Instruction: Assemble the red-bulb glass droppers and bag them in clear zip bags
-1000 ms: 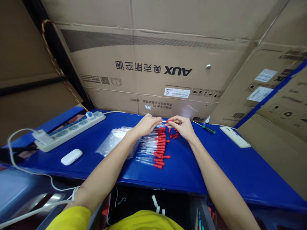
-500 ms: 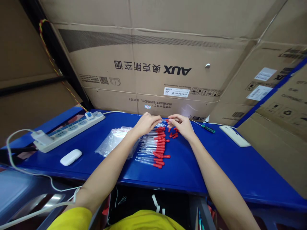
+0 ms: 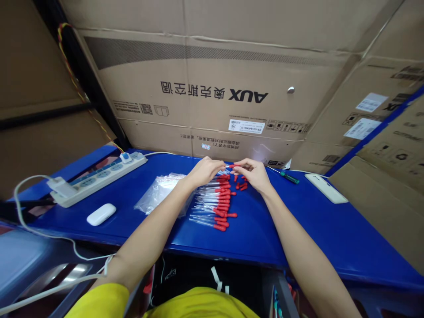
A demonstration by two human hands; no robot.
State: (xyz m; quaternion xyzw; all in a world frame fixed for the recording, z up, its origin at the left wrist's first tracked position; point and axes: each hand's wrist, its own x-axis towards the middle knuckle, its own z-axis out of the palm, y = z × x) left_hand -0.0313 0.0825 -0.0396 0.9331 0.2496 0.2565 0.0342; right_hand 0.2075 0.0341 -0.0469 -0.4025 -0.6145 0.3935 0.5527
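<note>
My left hand (image 3: 208,171) is closed on the thin clear tube of a dropper, beyond the near pile. My right hand (image 3: 254,173) pinches the red rubber bulb (image 3: 234,166) at that tube's right end, so the two hands nearly meet. Below them lies a row of droppers (image 3: 212,201), clear tubes pointing left and red bulbs right. Several loose red bulbs (image 3: 241,184) sit on the blue table (image 3: 258,234) under my right hand. Left of the row, partly behind my left forearm, is a clear plastic bag (image 3: 155,194).
A white power strip (image 3: 102,176) with plugs and a white earbud case (image 3: 101,214) are on the left. To the right lie a green-handled screwdriver (image 3: 289,177) and a white oblong device (image 3: 326,188). A cardboard wall (image 3: 212,62) closes off the back.
The red bulb between my hands now lines up with the tube's end, and my right fingers have closed in on it. The view has shifted slightly.
</note>
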